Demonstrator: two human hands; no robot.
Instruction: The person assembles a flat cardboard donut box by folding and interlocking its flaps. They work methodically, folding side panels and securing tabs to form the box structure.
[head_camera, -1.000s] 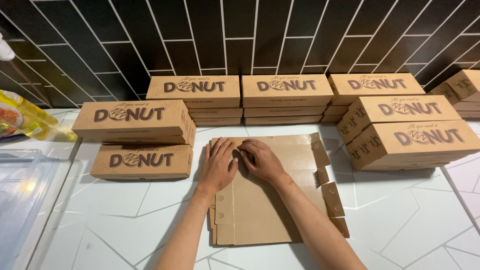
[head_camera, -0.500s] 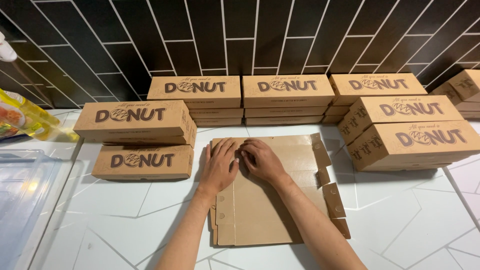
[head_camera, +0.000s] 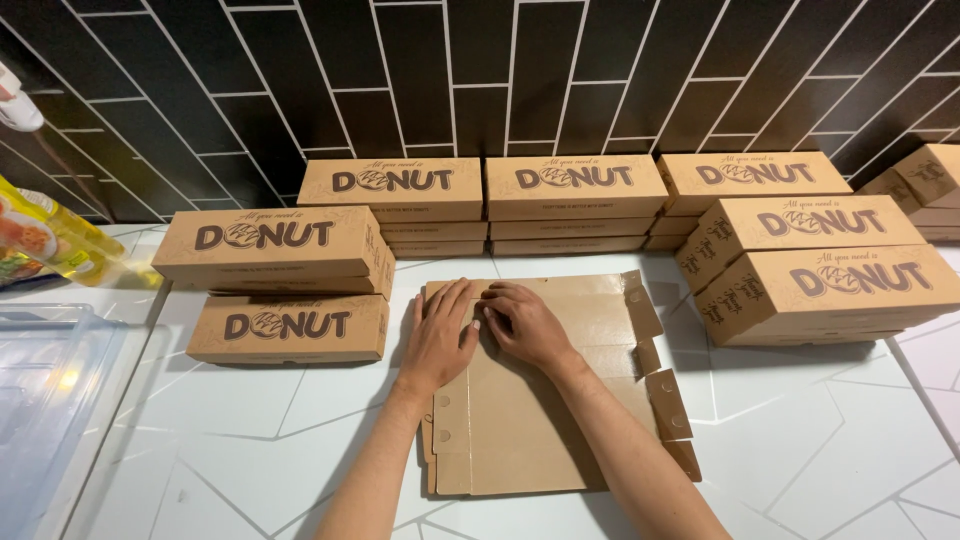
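A flat, unfolded brown cardboard box blank (head_camera: 545, 420) lies on the white tiled counter (head_camera: 800, 440) in front of me. My left hand (head_camera: 440, 335) rests palm down on its upper left part, fingers spread. My right hand (head_camera: 525, 322) presses beside it, fingers curled on the upper fold near the blank's far edge. Both hands touch the cardboard and each other's fingertips nearly meet. Side flaps (head_camera: 665, 400) stick out on the blank's right.
Folded brown printed boxes are stacked around: two at left (head_camera: 275, 285), several along the black tiled wall (head_camera: 575, 200), and more at right (head_camera: 820, 270). A clear plastic container (head_camera: 50, 390) sits at far left, with a yellow bottle (head_camera: 50, 235) behind it.
Both hands stay pressed on the blank's upper part; the fingers shifted only slightly. The view barely moved.
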